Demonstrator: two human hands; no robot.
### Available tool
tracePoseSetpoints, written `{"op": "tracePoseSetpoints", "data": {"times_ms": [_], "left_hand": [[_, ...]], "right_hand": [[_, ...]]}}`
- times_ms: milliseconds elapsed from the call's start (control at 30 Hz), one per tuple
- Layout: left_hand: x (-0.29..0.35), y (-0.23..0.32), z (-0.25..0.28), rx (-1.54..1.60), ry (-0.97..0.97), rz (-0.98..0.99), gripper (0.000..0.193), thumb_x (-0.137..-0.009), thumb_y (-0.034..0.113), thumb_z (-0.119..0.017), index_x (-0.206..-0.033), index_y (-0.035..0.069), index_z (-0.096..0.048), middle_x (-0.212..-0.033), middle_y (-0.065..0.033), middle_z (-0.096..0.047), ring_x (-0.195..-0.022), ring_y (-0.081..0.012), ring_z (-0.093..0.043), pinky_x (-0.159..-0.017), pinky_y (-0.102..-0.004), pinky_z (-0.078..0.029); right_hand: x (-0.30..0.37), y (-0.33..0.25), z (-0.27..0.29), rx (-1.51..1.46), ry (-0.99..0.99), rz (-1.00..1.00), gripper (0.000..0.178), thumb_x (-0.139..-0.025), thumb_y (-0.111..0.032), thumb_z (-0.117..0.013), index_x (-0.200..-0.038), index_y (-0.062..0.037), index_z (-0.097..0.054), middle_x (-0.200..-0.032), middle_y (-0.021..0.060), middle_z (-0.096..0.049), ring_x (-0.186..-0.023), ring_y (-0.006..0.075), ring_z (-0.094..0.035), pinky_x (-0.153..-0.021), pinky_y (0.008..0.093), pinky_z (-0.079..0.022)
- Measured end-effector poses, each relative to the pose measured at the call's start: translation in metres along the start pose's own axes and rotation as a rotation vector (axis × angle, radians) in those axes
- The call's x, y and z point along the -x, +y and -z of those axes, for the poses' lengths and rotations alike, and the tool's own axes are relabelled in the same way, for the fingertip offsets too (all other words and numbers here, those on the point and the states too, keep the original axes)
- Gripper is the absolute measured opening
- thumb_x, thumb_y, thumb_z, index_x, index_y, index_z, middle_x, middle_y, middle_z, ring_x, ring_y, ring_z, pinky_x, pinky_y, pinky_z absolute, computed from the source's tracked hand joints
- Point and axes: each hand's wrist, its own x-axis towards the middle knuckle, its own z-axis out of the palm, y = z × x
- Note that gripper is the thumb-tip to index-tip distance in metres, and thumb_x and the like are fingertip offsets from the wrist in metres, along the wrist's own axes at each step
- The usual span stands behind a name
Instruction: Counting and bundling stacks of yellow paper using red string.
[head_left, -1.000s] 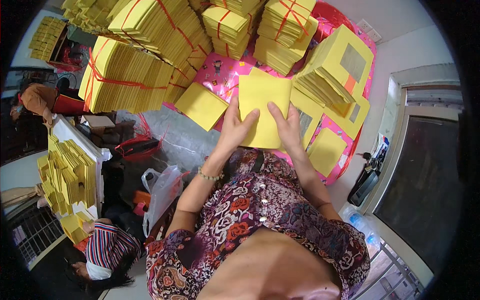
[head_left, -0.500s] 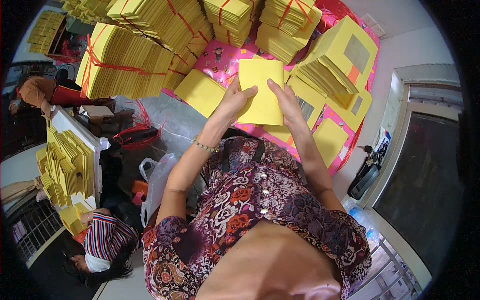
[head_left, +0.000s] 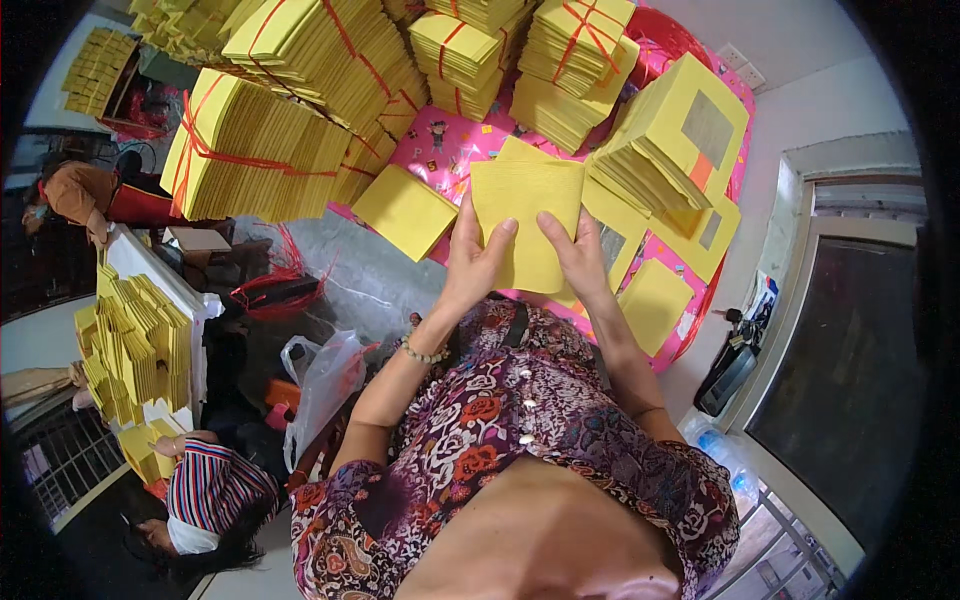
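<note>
Both hands hold a folded yellow paper (head_left: 527, 225) upright over the table, just beyond my lap. My left hand (head_left: 473, 262) grips its left edge, thumb on the near face and the other fingers mostly behind. At its right side, my right hand (head_left: 578, 258) grips the same way. Whether it is one sheet or several folded together I cannot tell. Under and beside it, yellow papers lie on the pink patterned tabletop (head_left: 420, 150), among them a flat stack (head_left: 405, 212) on the left and a single yellow sheet (head_left: 655, 307) on the right.
Tall yellow paper bundles (head_left: 265, 150) tied with red string stand at the far left and back. To the right leans a thick stack (head_left: 690, 135) with grey and orange patches. A plastic bag (head_left: 325, 385) hangs at my left. Two other people work on the left near folded papers (head_left: 140, 345).
The folded paper has come lower and nearer to me, its top edge now tilted toward me. Both hands have moved down with it, still gripping its sides.
</note>
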Motion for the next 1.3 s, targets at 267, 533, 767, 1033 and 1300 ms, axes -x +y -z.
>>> {"op": "tracePoseSetpoints", "data": {"times_ms": [267, 533, 767, 1033, 1300], "left_hand": [[0.010, 0.003, 0.002, -0.027, 0.006, -0.016, 0.049, -0.092, 0.003, -0.054, -0.136, -0.001, -0.032, -0.126, -0.0114, -0.050, -0.116, -0.0169, -0.049, -0.098, -0.0301, -0.040], [0.016, 0.002, 0.006, -0.027, 0.038, -0.034, 0.047, -0.092, 0.003, -0.054, -0.133, 0.000, -0.034, -0.122, -0.0107, -0.052, -0.113, -0.0163, -0.051, -0.095, -0.0298, -0.042], [0.021, 0.005, 0.007, -0.074, 0.048, -0.043, 0.046, -0.091, 0.001, -0.055, -0.132, 0.000, -0.035, -0.120, -0.0108, -0.052, -0.111, -0.0164, -0.051, -0.094, -0.0296, -0.042], [0.023, 0.009, 0.005, -0.072, 0.053, -0.025, 0.037, -0.091, 0.002, -0.056, -0.124, 0.000, -0.039, -0.113, -0.0096, -0.054, -0.107, -0.0145, -0.052, -0.090, -0.0286, -0.044], [0.026, -0.001, 0.010, 0.004, 0.092, -0.004, 0.037, -0.091, 0.002, -0.056, -0.124, -0.001, -0.040, -0.114, -0.0097, -0.054, -0.108, -0.0153, -0.052, -0.092, -0.0290, -0.043]], "right_hand": [[-0.002, -0.009, -0.001, 0.009, -0.009, 0.050, 0.032, -0.095, -0.017, -0.057, -0.122, 0.0001, -0.053, -0.108, 0.0042, -0.062, -0.095, 0.0079, -0.057, -0.082, 0.0237, -0.047], [0.000, -0.005, -0.003, -0.014, -0.062, 0.002, 0.034, -0.095, -0.017, -0.057, -0.124, 0.0005, -0.051, -0.108, 0.0035, -0.062, -0.094, 0.0078, -0.057, -0.082, 0.0240, -0.048], [0.002, -0.007, -0.004, 0.007, -0.082, 0.012, 0.036, -0.095, -0.017, -0.056, -0.126, 0.0006, -0.048, -0.109, 0.0042, -0.061, -0.096, 0.0085, -0.057, -0.084, 0.0242, -0.048], [0.002, -0.009, 0.000, 0.016, -0.110, -0.007, 0.037, -0.094, -0.016, -0.058, -0.126, 0.0009, -0.048, -0.110, 0.0047, -0.061, -0.099, 0.0093, -0.056, -0.085, 0.0249, -0.047], [-0.009, -0.016, -0.011, 0.017, 0.004, 0.037, 0.023, -0.097, -0.018, -0.053, -0.109, 0.0014, -0.057, -0.094, 0.0005, -0.062, -0.083, 0.0042, -0.054, -0.072, 0.0214, -0.046]]}}
